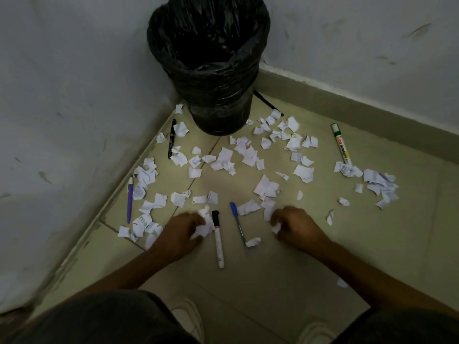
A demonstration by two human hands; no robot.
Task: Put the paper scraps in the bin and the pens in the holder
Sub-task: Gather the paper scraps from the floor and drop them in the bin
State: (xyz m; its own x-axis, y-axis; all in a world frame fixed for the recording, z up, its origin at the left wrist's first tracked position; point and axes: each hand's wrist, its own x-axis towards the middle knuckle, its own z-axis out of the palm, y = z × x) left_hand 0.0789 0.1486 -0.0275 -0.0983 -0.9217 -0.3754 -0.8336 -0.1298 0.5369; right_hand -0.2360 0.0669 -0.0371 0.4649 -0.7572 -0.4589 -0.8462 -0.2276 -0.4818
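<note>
In the head view, a bin (pixel 218 105) lined with a black bag stands in the corner of a tiled floor (pixel 273 281), and torn paper scraps (pixel 267 186) lie scattered all across the tiles in front of it. The left hand (pixel 182 230) is curled around a crumpled wad (pixel 202 230) of scraps, low at the floor. The right hand (pixel 296 227) pinches a single scrap (pixel 276 229). Between the hands lie a black-capped marker (pixel 218 240) and a blue pen (pixel 238 224). A purple pen (pixel 130 199) and a black pen (pixel 172 139) lie by the left wall, and a green-capped whiteboard marker (pixel 340 144) lies far right.
</note>
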